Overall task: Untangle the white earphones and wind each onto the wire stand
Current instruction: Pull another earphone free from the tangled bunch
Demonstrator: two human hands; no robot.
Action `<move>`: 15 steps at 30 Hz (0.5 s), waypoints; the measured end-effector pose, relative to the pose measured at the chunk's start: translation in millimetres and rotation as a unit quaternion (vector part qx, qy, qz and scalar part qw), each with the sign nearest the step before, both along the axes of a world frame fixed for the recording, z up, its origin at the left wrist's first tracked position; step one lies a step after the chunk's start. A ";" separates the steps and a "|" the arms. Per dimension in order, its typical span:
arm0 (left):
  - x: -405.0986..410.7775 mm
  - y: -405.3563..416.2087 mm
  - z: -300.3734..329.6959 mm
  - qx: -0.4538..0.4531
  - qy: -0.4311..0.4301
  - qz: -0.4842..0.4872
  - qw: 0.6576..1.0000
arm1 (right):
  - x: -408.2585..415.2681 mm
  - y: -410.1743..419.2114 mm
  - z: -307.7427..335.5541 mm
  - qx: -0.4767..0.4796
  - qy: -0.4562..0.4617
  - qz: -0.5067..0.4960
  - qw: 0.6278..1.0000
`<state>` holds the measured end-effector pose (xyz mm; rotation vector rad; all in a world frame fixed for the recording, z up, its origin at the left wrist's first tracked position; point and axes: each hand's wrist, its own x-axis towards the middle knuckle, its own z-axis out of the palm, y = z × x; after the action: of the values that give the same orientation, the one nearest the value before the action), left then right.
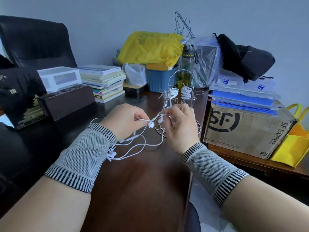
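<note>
Item: white earphones [151,125], tangled. One bud and its cable were pinched between the thumb and fingers of the left hand [124,120]; the same cable was gripped by the curled fingers of the right hand [179,124]. Loose loops were trailed over the dark bench [133,181] beneath both wrists. Item: wire stand [181,97], set upright just behind the hands, two wound white bundles carried on its arms. Adjacent: cardboard box [247,129], stacked books [105,81].

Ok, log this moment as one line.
left hand: pinches earphone cable | right hand: pinches same cable | wire stand: two earphones wound | loose earphones: on table
</note>
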<state>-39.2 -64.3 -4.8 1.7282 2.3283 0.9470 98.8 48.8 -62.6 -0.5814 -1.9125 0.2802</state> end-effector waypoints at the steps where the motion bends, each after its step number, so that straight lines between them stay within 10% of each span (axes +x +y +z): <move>1: 3.9 -1.4 1.7 -0.002 -0.002 -0.004 1.000 | 4.6 -1.2 6.7 -0.005 -0.009 0.022 1.000; 8: 28.0 -7.3 5.7 0.021 -0.044 -0.026 0.998 | 21.1 -10.6 42.6 -0.203 -0.074 0.163 0.963; 15: 33.0 -9.2 -0.4 0.073 -0.060 0.053 0.994 | 43.9 -14.1 46.4 -0.509 -0.033 0.222 0.831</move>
<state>-6.2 -73.5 -5.2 1.5581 2.3467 1.2335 142.7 34.7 -16.2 -0.8093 -1.8312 1.6642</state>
